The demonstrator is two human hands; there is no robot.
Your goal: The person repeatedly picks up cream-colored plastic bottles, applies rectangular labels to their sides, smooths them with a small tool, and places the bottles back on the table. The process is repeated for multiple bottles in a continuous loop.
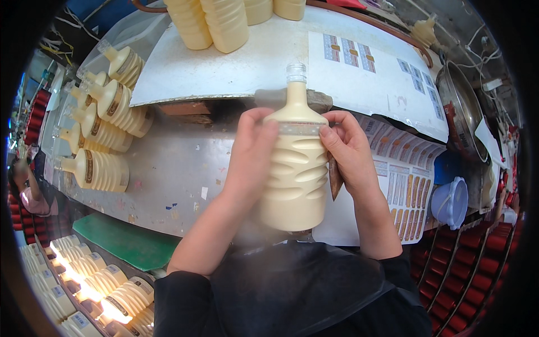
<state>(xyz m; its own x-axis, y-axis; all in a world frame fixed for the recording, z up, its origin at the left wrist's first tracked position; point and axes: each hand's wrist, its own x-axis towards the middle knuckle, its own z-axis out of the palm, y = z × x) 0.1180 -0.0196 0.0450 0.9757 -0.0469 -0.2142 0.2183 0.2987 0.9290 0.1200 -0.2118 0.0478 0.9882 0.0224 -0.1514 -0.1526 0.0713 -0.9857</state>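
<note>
2 sheets of labels [412, 185] lie on the table [174, 168], to the right of the bottle [295, 168], which stands upright at centre between both hands, neck away from the person. 1 clear strip [298, 129] runs across its shoulder. Left hand [250, 163] is wrapped around the bottle's left side; right hand [351, 154] is closed on the right side, fingertips [325, 132] pinching the strip's end. Both hands are equally near.
</note>
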